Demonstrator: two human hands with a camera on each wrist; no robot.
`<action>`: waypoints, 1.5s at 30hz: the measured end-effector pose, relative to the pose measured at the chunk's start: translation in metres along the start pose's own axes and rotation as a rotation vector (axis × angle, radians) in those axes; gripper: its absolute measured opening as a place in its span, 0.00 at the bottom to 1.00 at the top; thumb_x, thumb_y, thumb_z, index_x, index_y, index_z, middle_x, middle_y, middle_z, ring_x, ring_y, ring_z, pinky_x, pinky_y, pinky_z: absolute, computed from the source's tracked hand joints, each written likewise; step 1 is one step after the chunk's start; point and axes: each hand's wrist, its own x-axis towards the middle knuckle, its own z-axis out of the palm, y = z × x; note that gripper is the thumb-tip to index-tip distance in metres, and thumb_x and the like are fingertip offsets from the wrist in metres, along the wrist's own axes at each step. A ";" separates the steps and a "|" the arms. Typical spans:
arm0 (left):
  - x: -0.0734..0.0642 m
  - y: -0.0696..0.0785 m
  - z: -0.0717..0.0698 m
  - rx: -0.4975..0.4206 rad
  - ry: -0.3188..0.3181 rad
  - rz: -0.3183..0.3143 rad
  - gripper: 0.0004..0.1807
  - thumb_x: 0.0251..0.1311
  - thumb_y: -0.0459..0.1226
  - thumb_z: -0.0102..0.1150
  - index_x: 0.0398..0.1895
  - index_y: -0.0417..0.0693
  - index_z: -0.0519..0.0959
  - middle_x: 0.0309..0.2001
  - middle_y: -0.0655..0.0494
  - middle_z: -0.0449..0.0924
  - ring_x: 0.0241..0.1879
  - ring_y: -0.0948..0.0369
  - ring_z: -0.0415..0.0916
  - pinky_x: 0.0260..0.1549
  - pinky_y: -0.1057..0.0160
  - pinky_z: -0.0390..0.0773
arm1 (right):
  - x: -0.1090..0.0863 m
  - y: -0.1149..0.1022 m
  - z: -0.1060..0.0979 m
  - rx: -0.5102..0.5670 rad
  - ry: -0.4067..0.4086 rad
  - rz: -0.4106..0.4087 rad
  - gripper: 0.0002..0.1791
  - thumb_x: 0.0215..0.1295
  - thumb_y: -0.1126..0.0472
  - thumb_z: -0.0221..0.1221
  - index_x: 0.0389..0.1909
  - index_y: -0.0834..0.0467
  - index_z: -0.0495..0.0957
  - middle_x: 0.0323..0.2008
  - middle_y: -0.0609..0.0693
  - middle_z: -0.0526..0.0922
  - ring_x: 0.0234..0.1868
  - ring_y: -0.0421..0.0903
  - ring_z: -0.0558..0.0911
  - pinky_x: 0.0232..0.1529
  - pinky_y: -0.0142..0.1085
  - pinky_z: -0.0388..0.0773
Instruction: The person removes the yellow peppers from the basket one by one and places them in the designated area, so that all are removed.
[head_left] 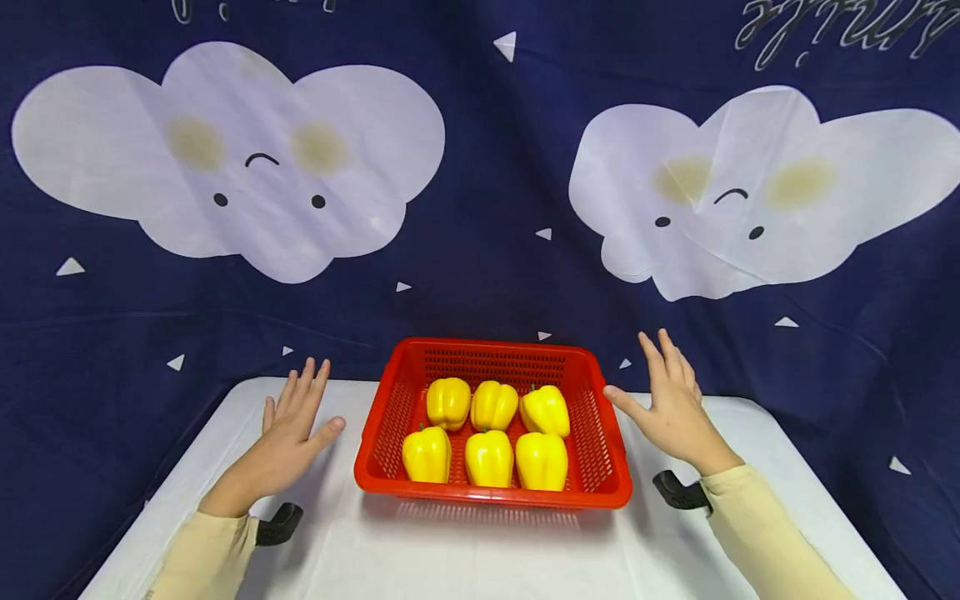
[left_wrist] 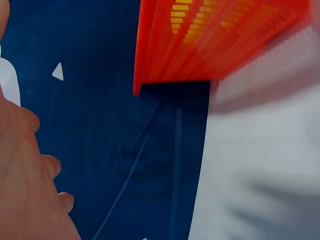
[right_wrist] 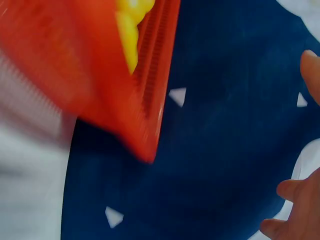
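Observation:
A red plastic basket point(head_left: 491, 495) with slotted walls sits on the white table between my two hands. Inside it lie several yellow bell peppers point(head_left: 489, 458) in two rows. My left hand point(head_left: 288, 440), fingers spread and straight, is held left of the basket, apart from it and holding nothing. On the other side my right hand point(head_left: 673, 412) is also spread, its thumb near the basket's right rim; whether it touches I cannot tell. In the left wrist view, part of my left hand point(left_wrist: 25, 180) shows beside the basket's wall point(left_wrist: 200, 55).
The white table point(head_left: 450, 558) has rounded far corners. Behind it hangs a dark blue cloth point(head_left: 495, 208) printed with white clouds and small triangles. A black wrist mount point(head_left: 279, 525) sticks out by the left sleeve, and another black mount point(head_left: 678, 490) by the right.

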 end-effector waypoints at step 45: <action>0.007 0.025 0.063 -0.113 -0.044 0.044 0.46 0.73 0.49 0.52 0.81 0.40 0.41 0.80 0.39 0.34 0.75 0.33 0.41 0.66 0.26 0.47 | 0.059 -0.115 0.109 0.436 -0.287 0.054 0.47 0.70 0.43 0.59 0.80 0.55 0.47 0.78 0.58 0.50 0.72 0.62 0.64 0.69 0.57 0.63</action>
